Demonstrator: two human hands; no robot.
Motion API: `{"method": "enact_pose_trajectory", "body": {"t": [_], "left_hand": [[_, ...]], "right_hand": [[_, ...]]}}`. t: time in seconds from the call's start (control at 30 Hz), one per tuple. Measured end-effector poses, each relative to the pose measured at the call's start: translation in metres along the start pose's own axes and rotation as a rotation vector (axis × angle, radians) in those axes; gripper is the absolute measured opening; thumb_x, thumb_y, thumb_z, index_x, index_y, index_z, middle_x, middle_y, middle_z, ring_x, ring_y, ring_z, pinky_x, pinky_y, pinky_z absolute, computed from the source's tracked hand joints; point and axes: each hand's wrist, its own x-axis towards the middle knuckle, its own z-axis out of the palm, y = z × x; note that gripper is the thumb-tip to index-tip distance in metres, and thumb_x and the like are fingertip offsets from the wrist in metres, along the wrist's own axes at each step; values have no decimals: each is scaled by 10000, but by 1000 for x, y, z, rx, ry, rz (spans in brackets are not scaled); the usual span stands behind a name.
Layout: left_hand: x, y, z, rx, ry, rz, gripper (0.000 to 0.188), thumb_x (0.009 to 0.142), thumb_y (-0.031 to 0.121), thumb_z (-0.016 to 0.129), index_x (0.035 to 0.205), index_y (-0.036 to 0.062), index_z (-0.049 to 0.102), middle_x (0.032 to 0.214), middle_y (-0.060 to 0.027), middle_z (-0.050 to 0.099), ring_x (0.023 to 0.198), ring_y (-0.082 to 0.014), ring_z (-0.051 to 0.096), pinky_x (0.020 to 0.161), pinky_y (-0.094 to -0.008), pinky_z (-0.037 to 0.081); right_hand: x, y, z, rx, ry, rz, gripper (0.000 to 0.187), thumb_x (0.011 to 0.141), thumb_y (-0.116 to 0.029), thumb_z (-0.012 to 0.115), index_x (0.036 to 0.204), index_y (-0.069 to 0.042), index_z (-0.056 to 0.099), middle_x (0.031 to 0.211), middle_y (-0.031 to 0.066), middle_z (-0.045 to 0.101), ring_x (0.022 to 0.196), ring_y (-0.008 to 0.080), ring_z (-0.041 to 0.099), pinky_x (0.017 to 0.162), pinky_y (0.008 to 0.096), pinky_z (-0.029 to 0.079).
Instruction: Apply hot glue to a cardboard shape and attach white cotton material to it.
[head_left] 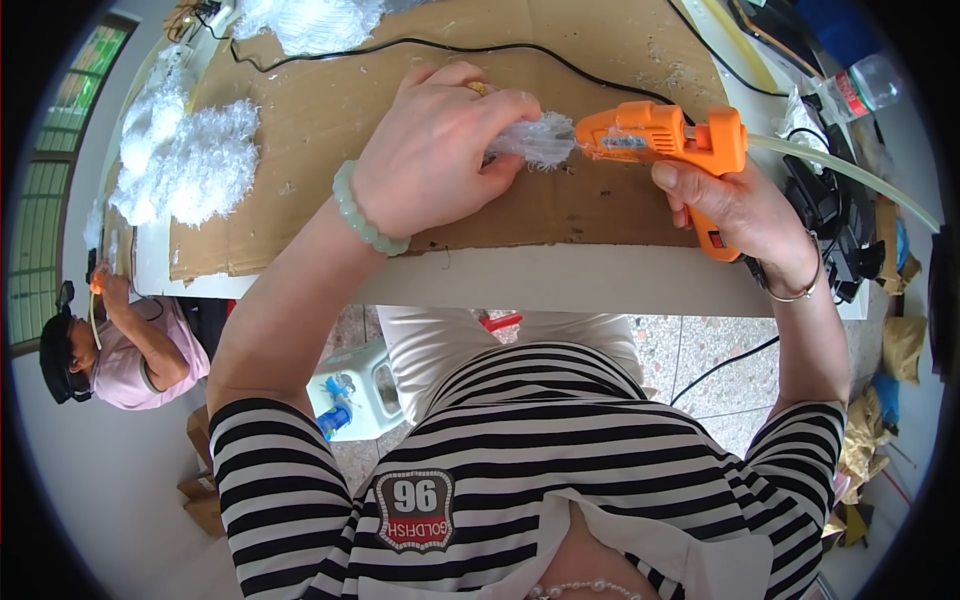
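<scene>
My right hand (pixel 738 205) is wrapped round the handle of an orange hot glue gun (pixel 640 132), its nozzle pointing left. A long pale glue stick (pixel 850 172) runs out of the gun's back end to the right. With my left hand (pixel 450 150) I grip a small bundle of clear, frilly plastic strands (pixel 545 141) just above the cardboard. The bundle's frayed end is at the gun's nozzle; whether they touch I cannot tell. My left fingers partly hide the bundle.
White frilly bundles (pixel 215 165) lie at the left, with more plastic (pixel 310 22) at the back. A black cable (pixel 480 48) crosses the cardboard sheet (pixel 620 215). A clear bottle (pixel 868 88) lies at the far right. Another person (pixel 140 350) works at the left. Below stands a pale stool (pixel 375 395).
</scene>
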Motion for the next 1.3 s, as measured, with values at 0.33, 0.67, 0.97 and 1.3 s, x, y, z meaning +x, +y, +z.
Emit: {"method": "enact_pose_trajectory", "body": {"t": [0.33, 0.67, 0.97, 1.3], "left_hand": [[1, -1, 1, 79, 67, 125, 179, 622, 112, 675, 798, 94, 648, 763, -22, 630, 858, -240, 554, 813, -364, 377], [3, -2, 2, 98, 89, 88, 282, 635, 146, 720, 884, 115, 593, 642, -47, 596, 842, -253, 562, 835, -378, 374], [2, -4, 5, 82, 122, 82, 293, 626, 141, 724, 882, 125, 583, 650, -44, 599, 822, -258, 569, 829, -378, 374], [1, -6, 7, 77, 143, 76, 291, 622, 145, 725, 877, 128, 587, 641, -40, 592, 804, -253, 569, 822, -370, 377]], "right_hand": [[3, 0, -2, -9, -39, 8, 334, 879, -338, 585, 1027, -39, 577, 699, 2, 519, 621, 93, 504, 571, 220, 419], [0, -4, 1, -37, -3, 55, 319, 858, -331, 617, 992, -46, 571, 691, -9, 509, 597, 86, 501, 556, 212, 408], [-1, -10, 5, -84, -9, 101, 289, 846, -312, 635, 948, -51, 563, 681, -10, 516, 592, 80, 500, 553, 210, 405], [-4, -17, 7, -144, -29, 112, 292, 855, -294, 623, 989, -45, 551, 714, -13, 514, 608, 74, 498, 560, 212, 412]]}}
